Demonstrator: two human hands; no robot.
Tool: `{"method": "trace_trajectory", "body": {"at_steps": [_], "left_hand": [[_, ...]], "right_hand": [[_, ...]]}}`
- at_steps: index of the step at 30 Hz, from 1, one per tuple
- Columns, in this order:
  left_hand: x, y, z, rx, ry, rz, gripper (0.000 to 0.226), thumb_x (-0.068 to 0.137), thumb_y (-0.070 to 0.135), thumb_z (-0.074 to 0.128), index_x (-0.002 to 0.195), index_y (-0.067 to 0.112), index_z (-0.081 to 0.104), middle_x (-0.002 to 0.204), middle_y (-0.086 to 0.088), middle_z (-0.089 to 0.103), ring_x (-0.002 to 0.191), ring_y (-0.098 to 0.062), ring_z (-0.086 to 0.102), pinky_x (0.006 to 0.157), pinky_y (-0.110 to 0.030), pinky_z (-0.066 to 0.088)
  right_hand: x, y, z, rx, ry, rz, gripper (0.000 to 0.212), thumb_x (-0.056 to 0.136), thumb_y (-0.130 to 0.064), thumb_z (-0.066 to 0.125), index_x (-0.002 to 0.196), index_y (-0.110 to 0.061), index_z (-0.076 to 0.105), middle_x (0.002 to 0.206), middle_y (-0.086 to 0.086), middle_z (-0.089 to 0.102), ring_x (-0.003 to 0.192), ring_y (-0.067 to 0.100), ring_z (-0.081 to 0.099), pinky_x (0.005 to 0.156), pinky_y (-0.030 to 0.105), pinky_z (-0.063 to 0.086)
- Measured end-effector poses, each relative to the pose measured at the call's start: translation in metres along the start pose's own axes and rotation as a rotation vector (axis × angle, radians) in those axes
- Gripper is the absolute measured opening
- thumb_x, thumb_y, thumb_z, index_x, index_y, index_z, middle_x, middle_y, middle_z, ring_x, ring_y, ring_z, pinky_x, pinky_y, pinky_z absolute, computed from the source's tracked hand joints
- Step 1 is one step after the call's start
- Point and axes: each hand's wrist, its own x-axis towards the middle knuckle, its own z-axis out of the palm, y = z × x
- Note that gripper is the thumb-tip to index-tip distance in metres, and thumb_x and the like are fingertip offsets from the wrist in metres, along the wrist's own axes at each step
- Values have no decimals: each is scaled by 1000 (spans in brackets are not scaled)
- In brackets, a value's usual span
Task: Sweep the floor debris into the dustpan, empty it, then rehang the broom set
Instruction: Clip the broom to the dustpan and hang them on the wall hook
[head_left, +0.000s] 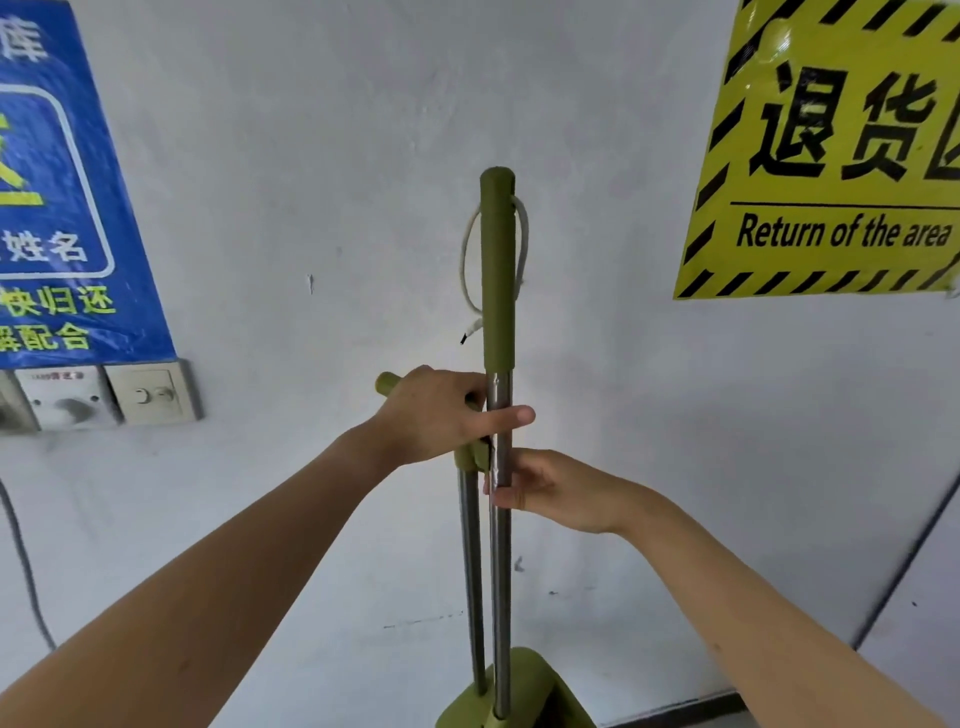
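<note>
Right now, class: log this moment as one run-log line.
left hand: grips dustpan handle | right hand: holds broom pole | cord loop: loose

Left hand (441, 415), right hand (550, 491) and forearms (234, 571) are bare

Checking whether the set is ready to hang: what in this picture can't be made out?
Head view:
Set's green base: cut off by the bottom edge; contents unseen.
Dustpan handle's grip: mostly covered by the left hand.
Small wall mark: too small to tell if it is a nail.
Blue sign and yellow sign: text cut off by side edges.
</note>
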Motion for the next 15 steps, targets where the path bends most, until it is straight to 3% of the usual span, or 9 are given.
{"method": "trace_trajectory", "body": {"at_steps": [2, 5, 7, 10, 13, 15], "left_hand": [[0, -1, -1, -21, 40, -21, 64, 62, 92, 35, 53, 30, 46, 43, 15, 44, 49, -5, 46, 53, -27, 26], [-1, 0, 3, -49, 27, -46, 62, 63, 92, 35, 60, 31, 49, 47, 17, 47, 50, -4, 47, 54, -26, 26], [-1, 2, 10, -81, -17, -58, 68, 62, 92, 38, 60, 24, 49, 47, 15, 46, 49, -3, 47, 54, -25, 29], [0, 3, 15, -96, -19, -72, 65, 64, 88, 40, 56, 24, 45, 47, 15, 44, 48, -3, 45, 54, -25, 28], [1, 3, 20, -143, -54, -61, 61, 65, 85, 43, 52, 25, 42, 44, 15, 42, 44, -3, 42, 53, -24, 30], [1, 5, 25, -207, -83, -39, 56, 67, 79, 48, 50, 26, 42, 43, 14, 41, 42, -3, 41, 51, -22, 32]], "right_hand": [[3, 2, -1, 20, -3, -45, 16, 92, -36, 61, 104, -26, 61, 105, 7, 64, 108, 18, 60, 105, 44, 45], [4, 6, -1, 154, -4, -47, 29, 87, -25, 69, 114, -21, 59, 106, -17, 67, 110, -1, 61, 100, 33, 49], [6, 9, 0, 221, 2, -33, 45, 83, -18, 72, 125, -25, 55, 120, -13, 68, 120, 3, 59, 98, 28, 51], [8, 18, 7, 362, 13, -22, 59, 87, -7, 69, 137, -20, 41, 126, 2, 65, 123, 12, 59, 95, 26, 52], [9, 20, 14, 306, -25, 33, 52, 86, -8, 66, 132, -24, 47, 115, 0, 70, 113, 9, 64, 89, 23, 53], [12, 20, 18, 172, -28, 44, 35, 77, -10, 64, 111, -17, 62, 97, -5, 71, 98, 9, 66, 86, 25, 55]]}}
